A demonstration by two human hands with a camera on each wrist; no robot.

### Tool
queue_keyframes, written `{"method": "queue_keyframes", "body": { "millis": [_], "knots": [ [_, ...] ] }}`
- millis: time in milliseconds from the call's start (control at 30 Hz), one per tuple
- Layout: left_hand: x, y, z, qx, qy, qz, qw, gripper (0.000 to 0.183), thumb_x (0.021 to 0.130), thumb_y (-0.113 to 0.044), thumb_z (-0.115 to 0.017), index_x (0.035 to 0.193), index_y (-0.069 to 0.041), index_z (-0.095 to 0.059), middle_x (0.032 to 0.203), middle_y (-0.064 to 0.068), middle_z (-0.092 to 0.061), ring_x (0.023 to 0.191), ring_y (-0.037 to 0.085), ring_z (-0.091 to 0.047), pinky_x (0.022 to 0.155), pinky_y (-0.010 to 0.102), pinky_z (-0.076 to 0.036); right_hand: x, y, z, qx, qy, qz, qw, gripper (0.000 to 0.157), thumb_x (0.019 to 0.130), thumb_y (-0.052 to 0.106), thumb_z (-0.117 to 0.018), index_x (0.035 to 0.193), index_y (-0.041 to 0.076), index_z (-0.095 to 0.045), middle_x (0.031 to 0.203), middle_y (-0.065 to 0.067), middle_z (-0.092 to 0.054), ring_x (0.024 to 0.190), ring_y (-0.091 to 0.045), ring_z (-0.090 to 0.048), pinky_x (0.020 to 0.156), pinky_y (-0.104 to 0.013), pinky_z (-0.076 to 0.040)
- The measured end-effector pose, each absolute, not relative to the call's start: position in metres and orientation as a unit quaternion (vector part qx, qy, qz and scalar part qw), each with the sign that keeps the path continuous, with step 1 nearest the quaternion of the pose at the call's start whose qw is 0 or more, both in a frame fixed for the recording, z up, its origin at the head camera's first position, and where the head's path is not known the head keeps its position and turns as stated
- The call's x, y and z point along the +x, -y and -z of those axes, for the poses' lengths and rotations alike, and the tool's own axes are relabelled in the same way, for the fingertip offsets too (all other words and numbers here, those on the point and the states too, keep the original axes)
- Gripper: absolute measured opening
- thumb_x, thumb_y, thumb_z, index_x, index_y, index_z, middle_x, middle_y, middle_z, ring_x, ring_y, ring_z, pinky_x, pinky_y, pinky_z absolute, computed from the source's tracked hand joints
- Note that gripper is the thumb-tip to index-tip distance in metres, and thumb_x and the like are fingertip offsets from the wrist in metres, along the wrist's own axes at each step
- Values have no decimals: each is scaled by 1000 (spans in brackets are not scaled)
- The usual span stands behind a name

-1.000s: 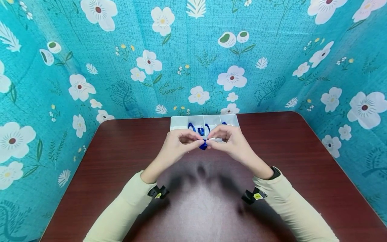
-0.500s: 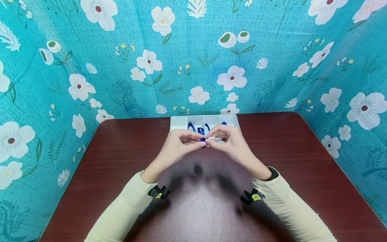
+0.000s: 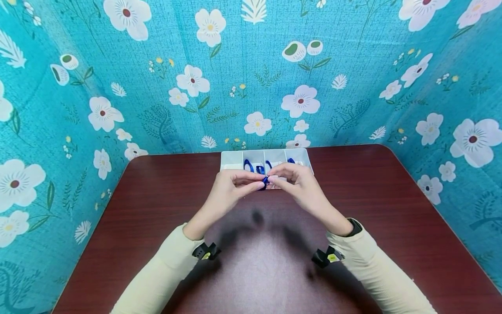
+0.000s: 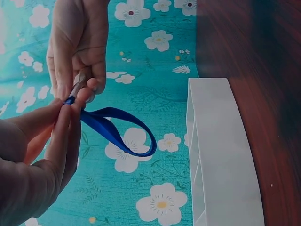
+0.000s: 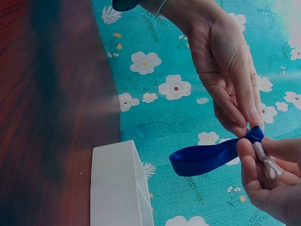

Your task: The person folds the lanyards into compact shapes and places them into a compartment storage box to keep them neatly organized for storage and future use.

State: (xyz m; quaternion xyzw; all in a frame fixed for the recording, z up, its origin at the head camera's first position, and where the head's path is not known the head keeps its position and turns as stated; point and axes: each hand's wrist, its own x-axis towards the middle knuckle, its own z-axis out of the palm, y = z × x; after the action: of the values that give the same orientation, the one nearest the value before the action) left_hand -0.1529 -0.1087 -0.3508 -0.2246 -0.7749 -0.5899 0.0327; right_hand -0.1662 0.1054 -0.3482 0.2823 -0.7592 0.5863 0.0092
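Observation:
A glossy blue ribbon (image 5: 200, 161), folded into a loop, hangs between my hands in both wrist views. My left hand (image 3: 231, 187) pinches it between thumb and fingers. From the other side my right hand (image 3: 300, 185) pinches the same gathered end. A small pale piece with a looped end (image 5: 270, 165) sticks out of that end between the right fingers; its kind is unclear. Fingertips of the two hands nearly meet and partly hide the gathered spot. Both hands are raised in front of a white compartment tray (image 3: 232, 156).
Blue ribbon loops (image 3: 248, 165) and some pale pieces lie in the tray's compartments, partly hidden behind the hands. The tray stands near the back edge of a dark red-brown table (image 3: 168, 196). A turquoise floral cloth (image 3: 251, 78) hangs behind and along both sides.
The blue ribbon has turned between the fingertips and more of the pale piece is now covered by the right fingers. Both hands stay in nearly the same place.

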Motion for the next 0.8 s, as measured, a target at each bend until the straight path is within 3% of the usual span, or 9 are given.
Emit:
{"method": "queue_keyframes", "body": {
  "millis": [200, 533, 800],
  "knots": [
    [-151, 103, 354, -234, 790, 558, 94, 14, 89, -8, -75, 102, -4, -79, 96, 4, -76, 87, 10, -71, 79, 34, -59, -165, -105, 348, 264, 768, -584, 7, 15, 98, 6, -64, 108, -2, -71, 97, -11, -73, 81, -21, -69, 71, -24, -56],
    [-147, 95, 354, -256, 805, 502, 186, 8, 86, -5, -78, 93, -4, -80, 84, 2, -71, 80, 11, -65, 75, 22, -57, -165, -101, 350, 239, 764, -599, 19, 18, 88, 9, -78, 104, 2, -73, 94, -8, -75, 75, -18, -66, 59, -23, -52],
    [-145, 93, 356, -256, 807, 493, 200, 8, 84, -6, -80, 92, -5, -80, 83, 1, -70, 79, 9, -66, 73, 20, -57, -168, -101, 351, 233, 763, -603, 14, 16, 86, 10, -79, 99, 2, -74, 91, -9, -75, 71, -20, -66, 60, -22, -53]
  ]
}}
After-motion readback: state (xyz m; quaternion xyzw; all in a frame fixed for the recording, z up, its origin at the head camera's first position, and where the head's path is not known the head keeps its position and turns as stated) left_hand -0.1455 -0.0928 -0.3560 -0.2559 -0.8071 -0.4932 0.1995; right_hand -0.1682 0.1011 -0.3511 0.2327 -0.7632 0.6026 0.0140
